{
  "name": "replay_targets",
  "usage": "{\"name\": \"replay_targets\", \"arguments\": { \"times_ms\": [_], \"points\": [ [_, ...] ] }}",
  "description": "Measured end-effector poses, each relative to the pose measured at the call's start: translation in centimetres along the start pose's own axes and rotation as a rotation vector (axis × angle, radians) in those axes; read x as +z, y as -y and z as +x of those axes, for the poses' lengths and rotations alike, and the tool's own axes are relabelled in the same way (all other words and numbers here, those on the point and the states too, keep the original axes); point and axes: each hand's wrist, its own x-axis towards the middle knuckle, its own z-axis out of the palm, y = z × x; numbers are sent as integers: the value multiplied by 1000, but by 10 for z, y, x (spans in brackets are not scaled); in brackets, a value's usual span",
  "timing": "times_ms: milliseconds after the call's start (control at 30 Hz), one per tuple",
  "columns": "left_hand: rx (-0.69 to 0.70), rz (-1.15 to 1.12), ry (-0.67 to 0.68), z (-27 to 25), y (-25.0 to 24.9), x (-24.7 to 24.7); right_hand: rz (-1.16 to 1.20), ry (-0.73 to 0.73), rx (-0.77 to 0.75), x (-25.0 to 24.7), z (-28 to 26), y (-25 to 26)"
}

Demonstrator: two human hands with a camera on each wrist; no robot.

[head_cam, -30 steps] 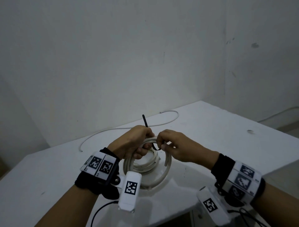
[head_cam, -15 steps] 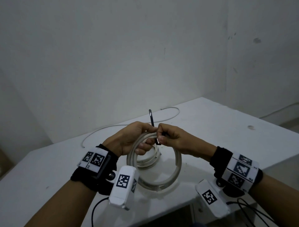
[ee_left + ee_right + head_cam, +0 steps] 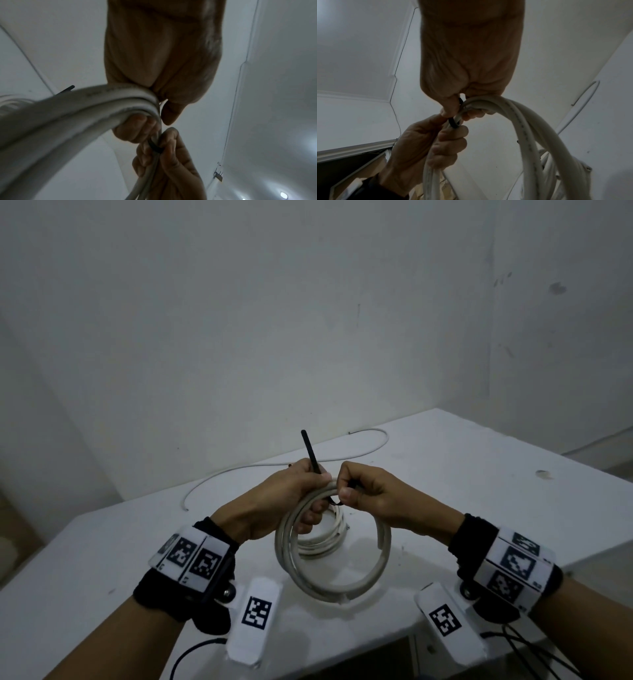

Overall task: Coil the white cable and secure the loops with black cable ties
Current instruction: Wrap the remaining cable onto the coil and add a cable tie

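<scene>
Left hand [image 3: 281, 501]: fingers curled round the top of the coil, clamped on the bundled loops; the tail of the tie rises past its thumb.
Right hand [image 3: 373, 498]: just right of the left hand, almost touching it; thumb and fingers pinched together on the looped part of the tie at the top of the coil.
White cable [image 3: 329, 559]: coiled into several loops, held upright above the worktop by both hands; lower arc hangs near the worktop's near edge. Whether it touches the surface, cannot tell.
Black cable tie [image 3: 311, 453]: wraps the top of the coil between the two hands; free tail sticks up and tilts slightly left. In the right wrist view a short black arc [image 3: 453, 123] shows round the loops.
Second coil [image 3: 325, 539]: smaller white bundle lying on the worktop behind the held coil.
Loose cable [image 3: 274, 465]: thin white run curving along the far side of the worktop by the wall.
Worktop [image 3: 479, 491]: white, with a small mark to the far right.
</scene>
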Motion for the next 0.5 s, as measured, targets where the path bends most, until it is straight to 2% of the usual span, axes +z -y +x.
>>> {"name": "replay_targets", "arguments": {
  "times_ms": [133,200,233,300,333,367,500],
  "points": [
    [27,60,-120,1,4,9,-70,-26,29,3,1,1],
    [31,87,-183,4,6,11,-204,-77,9,5,0,1],
    [29,99,-199,6,7,10,-337,-113,-35,6,0,1],
    [17,126,-209,8,8,10,-750,-199,-185,11,-2,-3],
    [12,144,-214,9,8,9,-919,-201,-233,15,-4,-4],
    [7,164,-217,11,9,9,-992,-171,-259,19,-5,-5],
    [-30,226,-238,13,12,11,-888,-49,-349,28,-12,-1]
  ]
}}
